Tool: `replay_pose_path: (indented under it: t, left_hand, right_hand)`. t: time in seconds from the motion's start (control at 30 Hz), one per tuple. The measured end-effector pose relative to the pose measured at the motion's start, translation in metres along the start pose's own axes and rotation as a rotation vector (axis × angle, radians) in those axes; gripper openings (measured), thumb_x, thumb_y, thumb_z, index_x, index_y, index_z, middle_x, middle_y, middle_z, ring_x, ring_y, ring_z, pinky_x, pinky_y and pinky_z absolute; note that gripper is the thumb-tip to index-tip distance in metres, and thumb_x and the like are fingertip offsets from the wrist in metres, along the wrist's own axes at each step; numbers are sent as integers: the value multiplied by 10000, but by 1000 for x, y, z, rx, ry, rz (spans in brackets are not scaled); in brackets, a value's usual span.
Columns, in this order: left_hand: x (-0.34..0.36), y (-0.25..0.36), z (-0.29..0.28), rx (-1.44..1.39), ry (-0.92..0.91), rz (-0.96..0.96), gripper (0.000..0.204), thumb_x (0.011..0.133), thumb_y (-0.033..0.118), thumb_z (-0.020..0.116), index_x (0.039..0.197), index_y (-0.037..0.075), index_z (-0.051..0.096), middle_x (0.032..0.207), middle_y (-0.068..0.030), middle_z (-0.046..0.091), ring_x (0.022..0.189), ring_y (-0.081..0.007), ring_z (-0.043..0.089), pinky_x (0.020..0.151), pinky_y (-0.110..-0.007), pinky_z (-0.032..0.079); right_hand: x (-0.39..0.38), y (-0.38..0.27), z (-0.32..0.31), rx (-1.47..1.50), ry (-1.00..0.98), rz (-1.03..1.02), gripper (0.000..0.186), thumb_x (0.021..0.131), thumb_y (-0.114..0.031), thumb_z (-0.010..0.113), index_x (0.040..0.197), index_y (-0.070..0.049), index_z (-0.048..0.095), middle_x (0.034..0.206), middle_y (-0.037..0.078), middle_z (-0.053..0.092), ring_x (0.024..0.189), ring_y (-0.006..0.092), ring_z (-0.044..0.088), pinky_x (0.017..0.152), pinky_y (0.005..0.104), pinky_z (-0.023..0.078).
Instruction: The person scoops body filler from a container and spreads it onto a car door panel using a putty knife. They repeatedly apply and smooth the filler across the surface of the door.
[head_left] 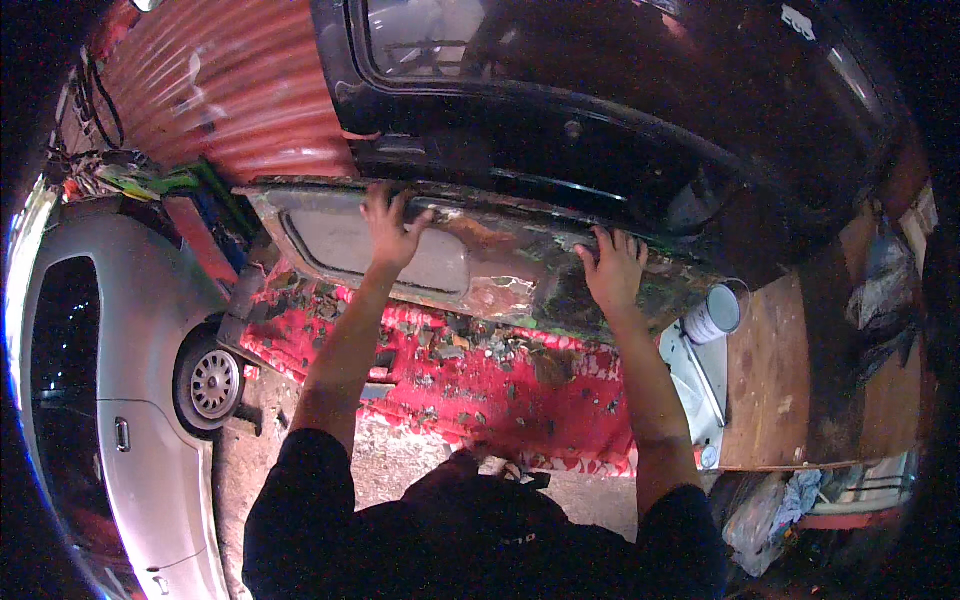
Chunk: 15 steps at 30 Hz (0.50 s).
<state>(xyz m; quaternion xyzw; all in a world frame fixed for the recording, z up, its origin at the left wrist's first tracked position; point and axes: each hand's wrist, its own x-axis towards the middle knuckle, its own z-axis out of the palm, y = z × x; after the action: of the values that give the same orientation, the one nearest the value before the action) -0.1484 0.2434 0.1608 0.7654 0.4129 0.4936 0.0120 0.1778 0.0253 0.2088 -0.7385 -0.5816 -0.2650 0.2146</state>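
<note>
A long vehicle body panel (515,272) with patchy, peeling paint and a grey rounded inset (370,250) lies across in front of me, above a red patterned cloth (500,400). My left hand (392,228) rests on the panel near its far edge, above the inset, with fingers and thumb spread. Farther right, my right hand (615,270) touches the panel's dark, stripped-looking part, its fingers also apart. Loose flakes (455,340) are strewn over the cloth along the panel's near side. The panel's underside is hidden.
A dark vehicle (600,130) stands close behind the panel. At left is a silver car (140,340) beside a red corrugated sheet (230,80). To the right, a round can (712,315) and a white tray (712,400) sit by a wooden board (768,370).
</note>
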Motion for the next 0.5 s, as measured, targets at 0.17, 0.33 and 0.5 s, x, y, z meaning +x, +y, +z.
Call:
replay_pose_path:
  t: [0.17,0.33,0.5]
  left_hand:
    - [-27,57,-20,-433,486,-847,1056,696,454,805,1487,117,191,1517,-268,-49,1414,-414,47,1143,-505,106]
    - [-51,15,-24,-815,555,-821,1291,667,369,847,1477,72,-114,1517,-221,6,1378,-359,194,1128,-481,214]
    - [-35,8,-27,-1215,469,-1104,1329,655,253,862,1470,140,-182,1505,-117,200,1266,-334,400,1033,-517,377]
  right_hand:
    - [-67,-8,-23,52,11,-25,447,803,-444,666,1135,-149,624,1202,76,529,1101,287,477,960,511,301]
    - [-87,-22,-45,112,60,-14,620,796,-523,636,1309,-194,518,1312,62,477,1280,310,376,1056,604,202]
    - [-72,-17,-64,17,-171,83,803,720,-547,692,1391,-194,426,1338,82,494,1304,315,383,1045,699,135]
